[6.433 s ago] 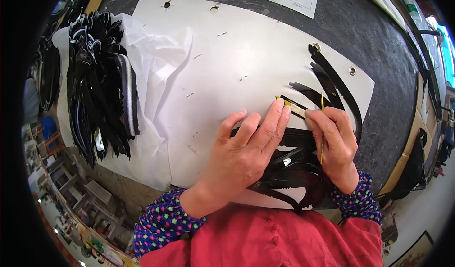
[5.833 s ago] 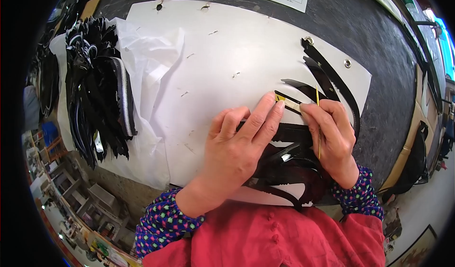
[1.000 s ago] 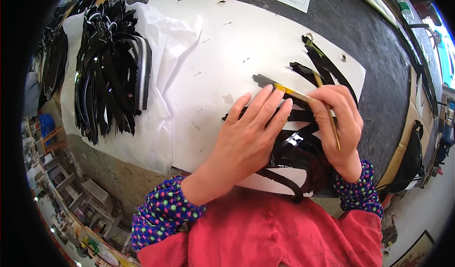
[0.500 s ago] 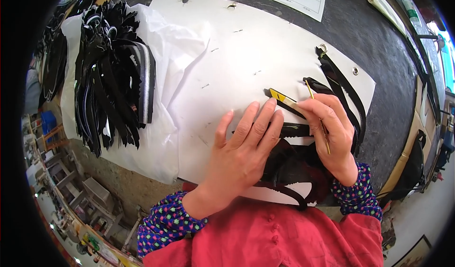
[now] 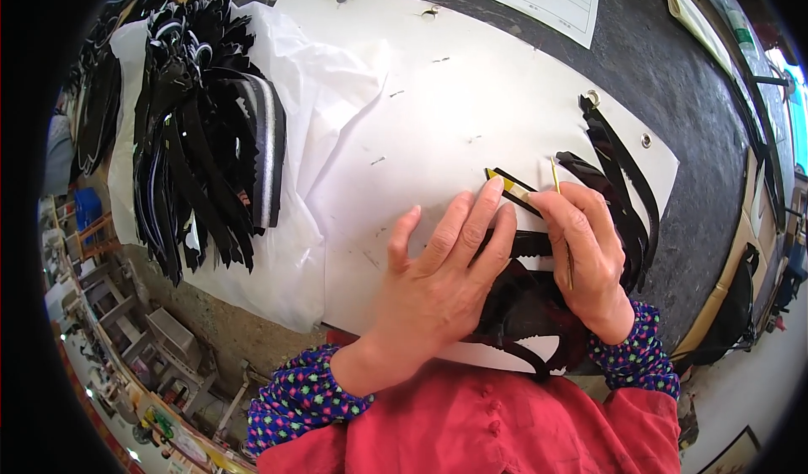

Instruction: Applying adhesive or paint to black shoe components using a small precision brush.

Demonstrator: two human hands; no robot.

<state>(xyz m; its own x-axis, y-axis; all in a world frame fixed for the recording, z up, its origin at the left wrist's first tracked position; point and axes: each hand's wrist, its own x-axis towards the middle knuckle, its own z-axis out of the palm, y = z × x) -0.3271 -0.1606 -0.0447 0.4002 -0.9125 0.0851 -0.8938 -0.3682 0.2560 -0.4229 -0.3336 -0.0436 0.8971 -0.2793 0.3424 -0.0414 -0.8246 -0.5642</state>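
While the left hand is spread wide, its forefinger pressed on a flat yellow-and-pale piece, the right hand is narrowed, the piece's pale end apparently pinched and a thin yellow rod held among its fingers. Under the piece, on the right half of the white board, a black strip is laid, judged to be partway worked. Dark glossy strips are heaped at the board's near edge, and loose curved strips are spread toward its far right corner; whether any are finished cannot be told. At the board's left, a thick bundle of black strips is rested on a crumpled white sheet, touched by neither hand, so much is judged to remain
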